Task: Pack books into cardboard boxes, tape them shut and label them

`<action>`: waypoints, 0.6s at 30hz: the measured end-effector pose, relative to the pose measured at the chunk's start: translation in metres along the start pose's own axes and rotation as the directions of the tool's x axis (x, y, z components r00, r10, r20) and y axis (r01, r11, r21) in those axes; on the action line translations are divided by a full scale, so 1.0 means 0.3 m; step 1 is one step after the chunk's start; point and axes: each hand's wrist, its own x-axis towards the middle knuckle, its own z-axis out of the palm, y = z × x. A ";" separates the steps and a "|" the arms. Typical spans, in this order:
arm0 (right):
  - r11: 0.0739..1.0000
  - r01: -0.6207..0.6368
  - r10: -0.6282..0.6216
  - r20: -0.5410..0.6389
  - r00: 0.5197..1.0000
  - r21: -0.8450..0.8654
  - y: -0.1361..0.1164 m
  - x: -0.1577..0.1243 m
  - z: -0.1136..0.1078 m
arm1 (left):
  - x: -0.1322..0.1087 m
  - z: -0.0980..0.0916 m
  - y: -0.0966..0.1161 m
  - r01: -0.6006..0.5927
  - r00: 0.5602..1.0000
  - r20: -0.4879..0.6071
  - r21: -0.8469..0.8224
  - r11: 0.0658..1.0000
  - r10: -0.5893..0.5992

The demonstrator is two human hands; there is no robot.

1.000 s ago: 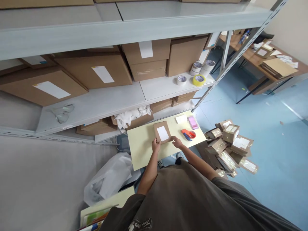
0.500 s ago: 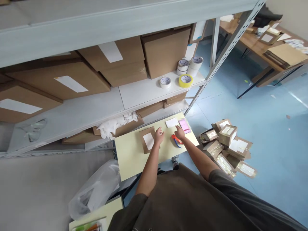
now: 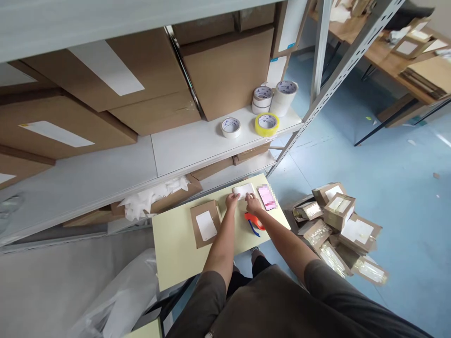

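A small white paper pad (image 3: pixel 244 189) lies at the far side of the cream table, its top sheet blank. My left hand (image 3: pixel 231 201) grips its left corner, thumb on top. At the pad's near right edge, the curled fingers of my right hand (image 3: pixel 252 204) pinch the paper. Just below my right hand sits an orange-red tape dispenser (image 3: pixel 254 220) with a blue strip. To the right is a phone with a pink screen (image 3: pixel 267 197), partly pixelated. Left of my left arm lies a flat cardboard box (image 3: pixel 197 225) bearing a white label.
The cream table (image 3: pixel 169 253) stands against a grey shelf (image 3: pixel 186 155) with large cartons and several tape rolls (image 3: pixel 231 127). Small taped boxes (image 3: pixel 338 211) are heaped on the blue floor at right. A plastic bag (image 3: pixel 123 286) hangs at lower left.
Both hands have closed in on the white paper pad and taken hold of it; before, they were apart from it, the left one beside the cardboard box. The view has shifted nearer.
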 end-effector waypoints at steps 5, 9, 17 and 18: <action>1.000 0.031 -0.031 -0.008 0.999 0.003 -0.016 -0.037 -0.026 | -0.011 0.002 0.038 0.175 0.982 -0.094 0.120 0.977 -0.164; 0.985 -0.032 0.075 -0.257 0.964 0.170 -0.021 -0.077 -0.069 | -0.080 -0.044 0.066 0.116 0.988 -0.110 0.103 0.988 -0.105; 0.714 -0.072 0.233 -0.139 0.963 0.697 -0.112 -0.107 -0.174 | -0.269 -0.157 0.114 -0.051 0.998 -0.036 -0.059 0.997 0.049; 0.683 -0.068 0.190 -0.087 0.978 0.727 -0.120 -0.116 -0.192 | -0.292 -0.179 0.115 -0.063 0.998 -0.034 -0.074 0.995 0.061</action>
